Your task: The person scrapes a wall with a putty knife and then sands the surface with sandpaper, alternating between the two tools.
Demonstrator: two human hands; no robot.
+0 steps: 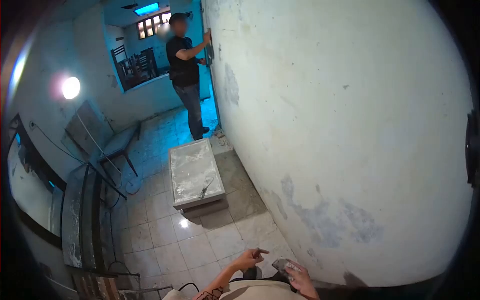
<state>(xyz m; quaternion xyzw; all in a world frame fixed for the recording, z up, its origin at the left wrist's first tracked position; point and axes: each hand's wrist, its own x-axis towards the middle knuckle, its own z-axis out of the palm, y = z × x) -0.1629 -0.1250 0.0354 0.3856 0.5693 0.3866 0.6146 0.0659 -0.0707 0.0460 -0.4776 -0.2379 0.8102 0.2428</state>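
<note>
My right hand (300,278) is closed around a small grey, rough-looking block (284,266), low in the view near my body. What exactly the block is I cannot make out. To its left, my left hand (251,257) is held up with the fingers apart and nothing in it, a short gap away from the block. Beyond my hands a low grey table (192,167) stands on the tiled floor, its top marked with white dust. A small tool with a flat blade (205,188) lies near the table's closer end.
A worn, patchy wall (340,125) runs along the right. At the back a person (185,60) touches the wall's far edge. On the left are a lit lamp (71,88), a dark bench (120,142), cables and a framed mirror (32,185).
</note>
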